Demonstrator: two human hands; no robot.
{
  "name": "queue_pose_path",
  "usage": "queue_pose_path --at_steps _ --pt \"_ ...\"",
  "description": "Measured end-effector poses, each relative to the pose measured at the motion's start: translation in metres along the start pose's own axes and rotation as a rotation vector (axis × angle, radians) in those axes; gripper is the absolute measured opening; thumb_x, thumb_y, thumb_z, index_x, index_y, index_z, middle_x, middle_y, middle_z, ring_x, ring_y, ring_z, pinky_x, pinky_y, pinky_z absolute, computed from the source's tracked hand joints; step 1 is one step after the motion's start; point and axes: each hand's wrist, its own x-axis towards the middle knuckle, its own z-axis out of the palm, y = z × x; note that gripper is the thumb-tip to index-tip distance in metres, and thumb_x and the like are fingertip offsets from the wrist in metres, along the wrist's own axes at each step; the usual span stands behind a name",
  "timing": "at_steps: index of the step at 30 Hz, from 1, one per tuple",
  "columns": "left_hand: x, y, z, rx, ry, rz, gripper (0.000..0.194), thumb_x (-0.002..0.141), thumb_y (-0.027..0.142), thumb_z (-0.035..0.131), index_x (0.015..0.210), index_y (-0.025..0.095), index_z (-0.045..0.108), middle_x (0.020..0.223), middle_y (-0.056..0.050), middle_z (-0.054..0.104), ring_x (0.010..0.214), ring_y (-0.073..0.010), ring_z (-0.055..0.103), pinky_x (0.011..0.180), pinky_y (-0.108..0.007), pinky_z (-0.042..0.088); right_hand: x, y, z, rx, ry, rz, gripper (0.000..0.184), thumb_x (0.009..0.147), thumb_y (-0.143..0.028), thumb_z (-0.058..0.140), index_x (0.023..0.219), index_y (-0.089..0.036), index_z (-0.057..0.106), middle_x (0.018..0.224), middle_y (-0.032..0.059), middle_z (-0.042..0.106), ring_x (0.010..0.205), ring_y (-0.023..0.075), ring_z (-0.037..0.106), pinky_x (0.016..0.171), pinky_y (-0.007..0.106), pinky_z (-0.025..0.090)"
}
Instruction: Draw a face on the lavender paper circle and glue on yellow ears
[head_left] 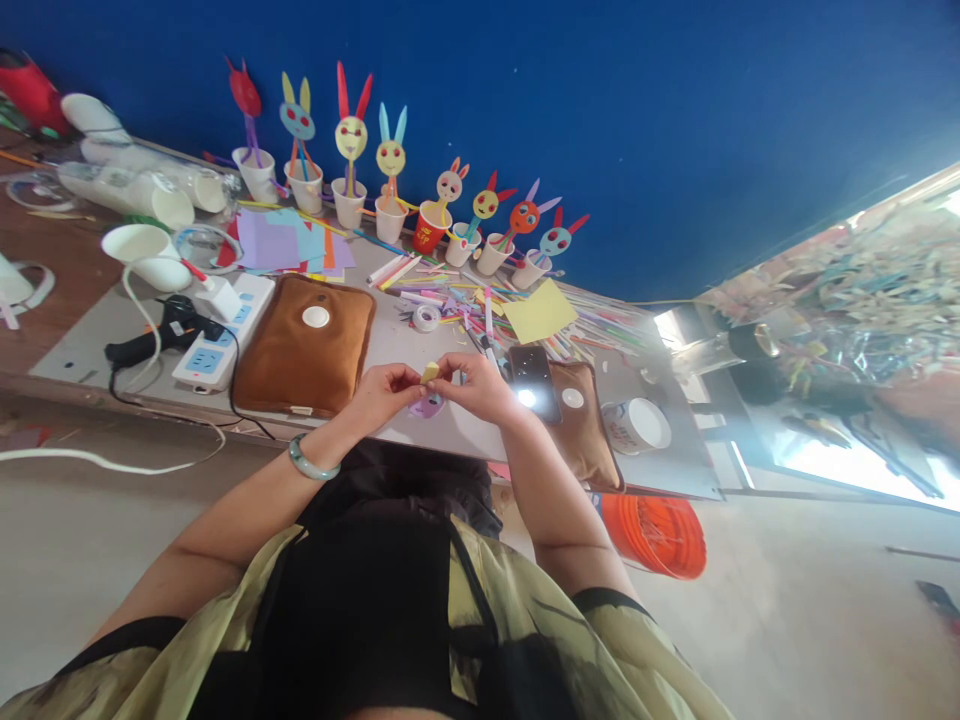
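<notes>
Both hands meet over the table's near edge. My left hand, with a pale bangle on its wrist, pinches a small piece of yellow paper from the left. From the other side, my right hand has its fingers closed on the same piece. Just below the fingertips is a purple paper disc, partly hidden by the hands; whether it touches them I cannot tell. A yellow paper sheet lies farther back to the right, and a roll of clear tape sits beyond my hands.
Several paper cups with rabbit-faced figures, such as a red cup, line the blue wall. Brown cushion-like pads flank my hands. On the left are a power strip and glue gun; on the right, a phone and white cup.
</notes>
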Motion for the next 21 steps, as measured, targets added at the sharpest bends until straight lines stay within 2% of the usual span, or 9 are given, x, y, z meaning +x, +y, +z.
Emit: queue_pose_path --at_steps 8,12,21 --pt "-0.002 0.001 -0.001 0.058 -0.014 0.025 0.037 0.068 0.051 0.077 0.073 0.015 0.070 0.064 0.001 0.062 0.061 -0.0114 0.050 0.060 -0.025 0.039 0.002 -0.001 0.001 -0.001 0.015 -0.003 0.014 0.079 -0.033 0.071 0.078 -0.019 0.069 0.075 0.0004 0.069 0.072 0.0142 0.058 0.071 0.027 0.046" --pt "-0.003 0.000 -0.001 0.084 -0.026 0.034 0.037 0.071 0.051 0.074 0.069 0.015 0.067 0.062 0.002 0.059 0.061 -0.0110 0.049 0.060 -0.025 0.037 0.003 -0.002 0.001 0.016 0.048 -0.024 0.020 0.081 -0.039 0.071 0.081 -0.019 0.069 0.077 0.0012 0.070 0.073 0.0150 0.059 0.073 0.029 0.047" --pt "-0.005 0.004 -0.002 0.131 -0.050 -0.002 0.036 0.067 0.051 0.075 0.066 0.016 0.066 0.058 0.004 0.055 0.058 -0.0099 0.044 0.056 -0.024 0.033 0.004 -0.012 -0.001 -0.019 0.066 -0.007 0.013 0.083 -0.030 0.064 0.079 -0.019 0.070 0.078 0.0016 0.072 0.074 0.0154 0.062 0.072 0.028 0.047"
